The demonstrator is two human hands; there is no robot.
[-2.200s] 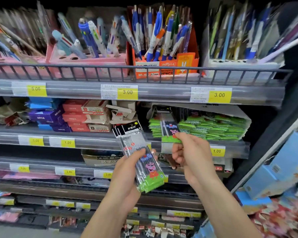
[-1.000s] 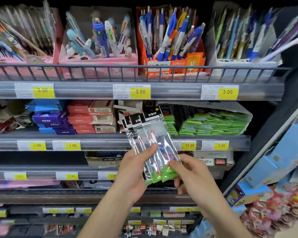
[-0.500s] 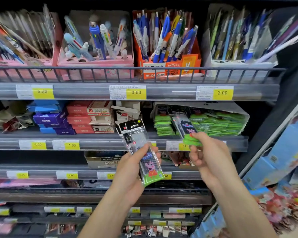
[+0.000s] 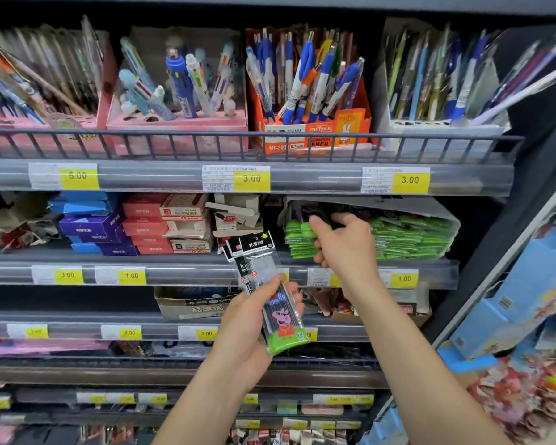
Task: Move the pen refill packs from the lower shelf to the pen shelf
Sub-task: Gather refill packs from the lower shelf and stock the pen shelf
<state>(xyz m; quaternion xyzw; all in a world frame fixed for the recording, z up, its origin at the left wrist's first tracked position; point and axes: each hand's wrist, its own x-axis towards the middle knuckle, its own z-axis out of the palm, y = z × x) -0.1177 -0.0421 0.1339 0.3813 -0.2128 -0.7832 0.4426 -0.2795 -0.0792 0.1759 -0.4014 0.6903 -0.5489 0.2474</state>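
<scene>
Your left hand (image 4: 247, 329) grips refill packs (image 4: 270, 293); right hand (image 4: 344, 242) curls onto green stack (image 4: 408, 239). Loose fan may slip if thumb eases.

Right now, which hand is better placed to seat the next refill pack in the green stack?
Right hand: it is already at the green stack. The left hand holds spare packs lower, off the shelf.
</scene>
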